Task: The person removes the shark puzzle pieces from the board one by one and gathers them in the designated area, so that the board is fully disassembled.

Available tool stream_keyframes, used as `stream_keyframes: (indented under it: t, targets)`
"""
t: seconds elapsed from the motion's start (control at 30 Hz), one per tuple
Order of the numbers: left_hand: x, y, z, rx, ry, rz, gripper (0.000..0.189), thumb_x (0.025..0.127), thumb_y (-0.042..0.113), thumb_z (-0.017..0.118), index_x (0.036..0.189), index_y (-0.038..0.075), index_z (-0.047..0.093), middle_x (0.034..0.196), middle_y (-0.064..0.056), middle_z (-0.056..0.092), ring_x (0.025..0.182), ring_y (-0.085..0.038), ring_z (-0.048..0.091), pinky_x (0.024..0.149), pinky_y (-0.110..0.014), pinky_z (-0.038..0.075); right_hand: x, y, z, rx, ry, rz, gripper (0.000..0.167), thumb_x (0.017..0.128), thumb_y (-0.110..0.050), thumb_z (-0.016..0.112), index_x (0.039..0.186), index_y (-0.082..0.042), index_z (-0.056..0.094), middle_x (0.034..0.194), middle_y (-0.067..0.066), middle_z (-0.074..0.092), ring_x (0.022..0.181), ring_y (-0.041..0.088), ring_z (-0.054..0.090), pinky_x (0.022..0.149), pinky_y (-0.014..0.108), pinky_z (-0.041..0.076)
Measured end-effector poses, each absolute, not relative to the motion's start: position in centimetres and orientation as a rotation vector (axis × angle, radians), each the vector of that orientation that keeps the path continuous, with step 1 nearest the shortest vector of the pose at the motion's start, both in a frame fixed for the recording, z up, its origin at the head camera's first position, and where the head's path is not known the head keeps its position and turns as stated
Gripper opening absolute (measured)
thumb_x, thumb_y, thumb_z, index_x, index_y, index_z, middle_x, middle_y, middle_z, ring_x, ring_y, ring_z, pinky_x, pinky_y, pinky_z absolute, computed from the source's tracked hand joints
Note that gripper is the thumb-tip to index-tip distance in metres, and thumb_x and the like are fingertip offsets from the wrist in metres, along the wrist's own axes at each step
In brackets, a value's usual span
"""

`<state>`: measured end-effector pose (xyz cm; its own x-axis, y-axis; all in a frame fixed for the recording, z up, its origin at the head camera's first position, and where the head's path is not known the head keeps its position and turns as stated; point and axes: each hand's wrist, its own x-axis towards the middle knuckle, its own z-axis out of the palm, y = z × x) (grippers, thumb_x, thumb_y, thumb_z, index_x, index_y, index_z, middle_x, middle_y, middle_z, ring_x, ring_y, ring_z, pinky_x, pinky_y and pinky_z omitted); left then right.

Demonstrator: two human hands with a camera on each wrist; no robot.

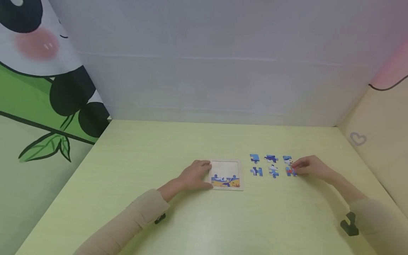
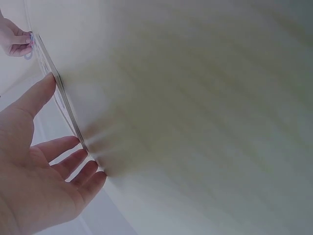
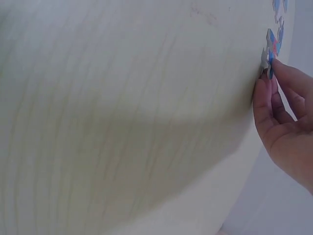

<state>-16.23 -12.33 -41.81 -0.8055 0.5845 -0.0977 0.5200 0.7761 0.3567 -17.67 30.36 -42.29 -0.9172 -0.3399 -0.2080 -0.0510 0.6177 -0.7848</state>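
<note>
A small square puzzle frame (image 1: 225,162) lies on the table, its lower part filled with joined pieces of a sandy sea-floor picture (image 1: 234,183). My left hand (image 1: 196,176) rests along its left edge, thumb and fingers spread and touching the rim; in the left wrist view the fingertips (image 2: 100,178) of the left hand (image 2: 46,171) line that edge. To the right, my right hand (image 1: 313,168) pinches a blue jigsaw piece with red on it (image 1: 290,172). In the right wrist view that piece (image 3: 271,51) tilts up between the thumb and fingers of the right hand (image 3: 286,117).
Several loose blue-and-white jigsaw pieces lie in two rows between frame and right hand, among them a corner-side piece (image 1: 254,158), a dark blue one (image 1: 271,158) and a white one (image 1: 273,170). A pale wall (image 1: 191,85) stands behind the table (image 1: 143,148).
</note>
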Motion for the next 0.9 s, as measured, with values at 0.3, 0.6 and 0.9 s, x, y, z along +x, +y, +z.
stream_keyframes:
  t: [0.3, 0.6, 0.9]
  targets:
    - [-16.05, -12.31, -41.54, 0.856, 2.761, 0.474, 0.068, 0.076, 0.035, 0.071, 0.128, -0.001, 0.048, 0.138, -0.014, 0.039, 0.127, -0.031, 0.034, 0.104, -0.042, 0.03, -17.89, 30.41, -42.21, -0.301, 2.524, -1.163, 0.03, 0.081, -0.006, 0.065, 0.104, 0.014, 0.06, 0.104, 0.026, 0.062, 0.077, 0.002, 0.058, 0.067, 0.021, 0.052]
    - [-15.98, -12.33, -41.33, 0.858, 2.756, 0.482, 0.068, 0.076, 0.035, 0.071, 0.128, -0.001, 0.047, 0.138, -0.015, 0.039, 0.127, -0.032, 0.034, 0.104, -0.043, 0.03, -17.98, 30.53, -42.24, -0.279, 2.531, -1.121, 0.031, 0.081, -0.008, 0.065, 0.104, 0.012, 0.061, 0.104, 0.025, 0.062, 0.078, 0.004, 0.058, 0.068, 0.02, 0.052]
    - [-16.04, -12.36, -41.51, 0.864, 2.756, 0.482, 0.068, 0.076, 0.035, 0.071, 0.128, -0.001, 0.047, 0.139, -0.015, 0.038, 0.126, -0.032, 0.034, 0.104, -0.043, 0.03, -18.04, 30.61, -42.44, -0.267, 2.52, -1.141, 0.031, 0.08, -0.007, 0.066, 0.104, 0.012, 0.061, 0.103, 0.023, 0.064, 0.08, 0.001, 0.059, 0.069, 0.02, 0.052]
